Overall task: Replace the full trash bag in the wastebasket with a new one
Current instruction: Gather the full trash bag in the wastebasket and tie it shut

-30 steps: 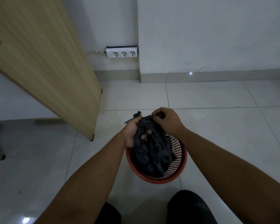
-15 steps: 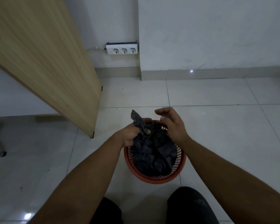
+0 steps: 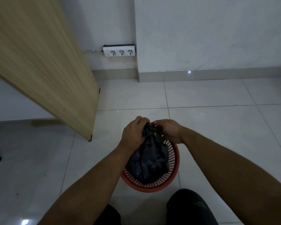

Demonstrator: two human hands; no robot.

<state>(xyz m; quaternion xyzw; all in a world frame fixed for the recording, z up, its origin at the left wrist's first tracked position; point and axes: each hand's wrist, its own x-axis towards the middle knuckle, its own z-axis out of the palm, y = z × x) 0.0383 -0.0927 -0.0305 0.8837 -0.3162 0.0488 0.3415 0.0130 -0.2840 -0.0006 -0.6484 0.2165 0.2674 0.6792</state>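
Note:
A round red plastic wastebasket [image 3: 172, 181] with slotted walls stands on the white tiled floor in front of my knees. A full black trash bag [image 3: 148, 161] sits inside it, its top gathered into a neck above the rim. My left hand [image 3: 133, 132] is closed around that neck from the left. My right hand [image 3: 168, 129] pinches the same gathered top from the right, fingertips meeting the left hand. The bag's body hides most of the basket's inside.
A light wooden panel [image 3: 44, 65] leans in from the left, its bottom corner on the floor close to the basket. A white three-socket power strip [image 3: 120, 51] is on the wall behind. My dark-clothed knees [image 3: 188, 207] are at the bottom edge.
My right hand, which had let go and hovered open half a second ago, has come back onto the bag's top. The bag's neck is now bunched tighter and pulled higher between both hands.

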